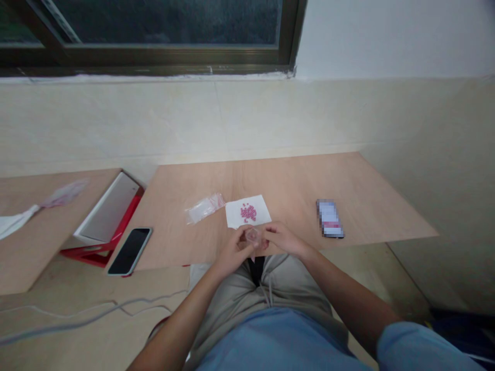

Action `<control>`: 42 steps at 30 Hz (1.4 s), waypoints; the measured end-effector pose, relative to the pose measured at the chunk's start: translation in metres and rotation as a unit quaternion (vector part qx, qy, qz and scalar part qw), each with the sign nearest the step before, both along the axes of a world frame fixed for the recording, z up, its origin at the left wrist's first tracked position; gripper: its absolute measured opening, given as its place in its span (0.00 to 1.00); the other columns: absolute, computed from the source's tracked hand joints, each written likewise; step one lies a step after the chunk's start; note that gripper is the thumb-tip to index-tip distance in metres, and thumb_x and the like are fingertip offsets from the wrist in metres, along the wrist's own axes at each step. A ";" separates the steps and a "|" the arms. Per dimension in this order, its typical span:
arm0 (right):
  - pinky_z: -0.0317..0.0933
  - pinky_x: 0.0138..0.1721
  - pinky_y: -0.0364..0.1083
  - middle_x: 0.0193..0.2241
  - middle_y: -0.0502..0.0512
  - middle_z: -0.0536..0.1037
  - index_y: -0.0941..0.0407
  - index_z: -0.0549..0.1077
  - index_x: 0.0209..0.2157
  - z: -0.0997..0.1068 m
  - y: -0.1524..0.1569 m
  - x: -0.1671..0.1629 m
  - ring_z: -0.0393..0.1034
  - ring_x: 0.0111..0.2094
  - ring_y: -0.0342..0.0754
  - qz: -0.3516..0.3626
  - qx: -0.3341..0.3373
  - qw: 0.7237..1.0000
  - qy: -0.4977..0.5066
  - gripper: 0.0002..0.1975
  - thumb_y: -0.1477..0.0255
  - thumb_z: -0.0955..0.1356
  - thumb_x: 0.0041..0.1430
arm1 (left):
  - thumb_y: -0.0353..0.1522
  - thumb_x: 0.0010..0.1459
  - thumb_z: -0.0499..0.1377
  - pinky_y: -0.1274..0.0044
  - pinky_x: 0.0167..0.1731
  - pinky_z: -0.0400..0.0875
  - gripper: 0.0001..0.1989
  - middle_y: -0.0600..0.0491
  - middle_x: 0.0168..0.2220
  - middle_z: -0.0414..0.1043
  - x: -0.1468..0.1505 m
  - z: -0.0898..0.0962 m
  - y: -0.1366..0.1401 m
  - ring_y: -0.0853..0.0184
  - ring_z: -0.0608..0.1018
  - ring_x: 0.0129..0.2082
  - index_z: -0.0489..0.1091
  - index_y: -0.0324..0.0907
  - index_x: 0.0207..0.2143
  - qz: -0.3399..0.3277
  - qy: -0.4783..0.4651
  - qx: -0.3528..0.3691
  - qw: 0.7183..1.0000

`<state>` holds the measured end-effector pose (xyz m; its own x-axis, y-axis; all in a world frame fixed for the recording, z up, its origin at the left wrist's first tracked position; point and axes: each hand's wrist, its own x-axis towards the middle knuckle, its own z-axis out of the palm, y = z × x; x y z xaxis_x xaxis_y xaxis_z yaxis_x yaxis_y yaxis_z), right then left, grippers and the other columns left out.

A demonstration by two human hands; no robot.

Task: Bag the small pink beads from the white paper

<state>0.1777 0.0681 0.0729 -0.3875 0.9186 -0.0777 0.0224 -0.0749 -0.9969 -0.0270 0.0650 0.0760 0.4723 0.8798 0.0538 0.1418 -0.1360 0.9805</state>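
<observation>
Close to the table's front edge, my left hand (234,250) is closed on a small clear plastic bag (253,236) with a pinkish tint. My right hand (285,239) is closed too, its fingertips pinched at the right side of the bag; whether a bead is between them is too small to make out. Just beyond the hands lies a white sheet of paper (234,210) bearing a loose cluster of small pink beads (248,212). To the left of the paper, touching or nearly touching it, are flat clear plastic bags (204,208).
A phone with a lit, blurred screen (330,218) lies on the wooden table (294,180) at right. A dark-screened phone (130,251) rests at the left front corner. Left of the table stand a white box (110,211) and a second wooden surface (42,247). Cables (93,317) cross the floor.
</observation>
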 end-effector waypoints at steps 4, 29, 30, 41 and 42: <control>0.63 0.31 0.43 0.23 0.50 0.74 0.58 0.72 0.27 0.006 -0.001 0.001 0.69 0.26 0.44 -0.036 0.004 0.999 0.036 0.18 0.57 0.69 0.60 | 0.43 0.59 0.63 0.72 0.48 0.67 0.17 0.50 0.43 0.75 -0.007 -0.006 0.013 0.61 0.75 0.45 0.72 0.42 0.45 0.075 -0.052 -0.043 0.995; 0.61 0.31 0.41 0.29 0.51 0.77 0.58 0.78 0.38 0.006 -0.006 0.001 0.68 0.28 0.43 0.031 0.132 0.990 -0.035 0.17 0.58 0.67 0.65 | 0.50 0.57 0.64 0.80 0.32 0.64 0.25 0.50 0.37 0.73 -0.005 -0.001 0.014 0.69 0.72 0.32 0.73 0.40 0.46 -0.043 -0.102 -0.233 0.966; 0.62 0.31 0.41 0.28 0.51 0.76 0.58 0.78 0.38 0.005 -0.006 0.002 0.68 0.28 0.43 0.024 0.123 0.992 -0.032 0.18 0.57 0.67 0.64 | 0.48 0.57 0.65 0.80 0.34 0.64 0.24 0.50 0.38 0.74 -0.006 0.000 0.015 0.68 0.73 0.34 0.73 0.40 0.46 -0.041 -0.104 -0.226 0.968; 0.65 0.34 0.43 0.28 0.50 0.75 0.57 0.77 0.36 0.001 -0.004 0.002 0.70 0.30 0.44 0.036 0.124 0.991 -0.025 0.15 0.60 0.67 0.64 | 0.42 0.60 0.64 0.74 0.46 0.67 0.18 0.48 0.44 0.78 -0.006 -0.001 0.015 0.61 0.77 0.44 0.76 0.41 0.48 -0.058 -0.120 -0.227 0.965; 0.65 0.34 0.43 0.30 0.51 0.76 0.57 0.76 0.37 0.001 -0.004 0.002 0.70 0.30 0.44 0.031 0.127 0.991 -0.023 0.14 0.60 0.67 0.64 | 0.41 0.60 0.64 0.74 0.46 0.67 0.17 0.48 0.44 0.78 -0.006 -0.001 0.016 0.61 0.77 0.44 0.76 0.41 0.47 -0.052 -0.124 -0.222 0.966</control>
<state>0.1796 0.0636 0.0742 -0.4450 0.8854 0.1344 0.0642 0.1812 -0.9813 -0.0331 0.0809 0.0747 0.5812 0.7899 -0.1955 -0.0956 0.3049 0.9476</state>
